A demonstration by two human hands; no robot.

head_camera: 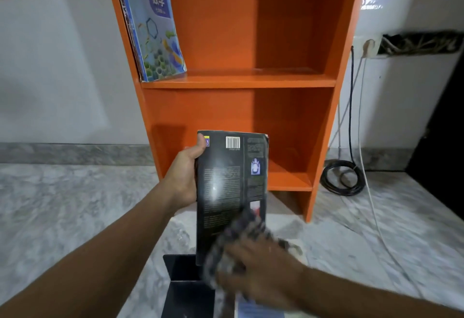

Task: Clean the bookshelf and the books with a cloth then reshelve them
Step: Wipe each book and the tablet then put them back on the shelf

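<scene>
Marble floor (62, 204) spreads under the orange bookshelf (238, 81), where one blue book (155, 23) leans at the upper shelf's left end. Your left hand (184, 174) grips a black book (226, 192) by its left edge, upright before the lower shelf; your right hand (261, 265), blurred, clutches the cloth (241, 232) against its lower cover. Wipe too hard and that one-sided grip may let it twist free.

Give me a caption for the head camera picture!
Left hand holds black book; right hand presses cloth on it, before orange bookshelf.

Orange bookshelf (238, 81), black book (221, 192) (white barcode), checked grey cloth (233, 242), blue honeycomb-patterned book (158, 23).
</scene>
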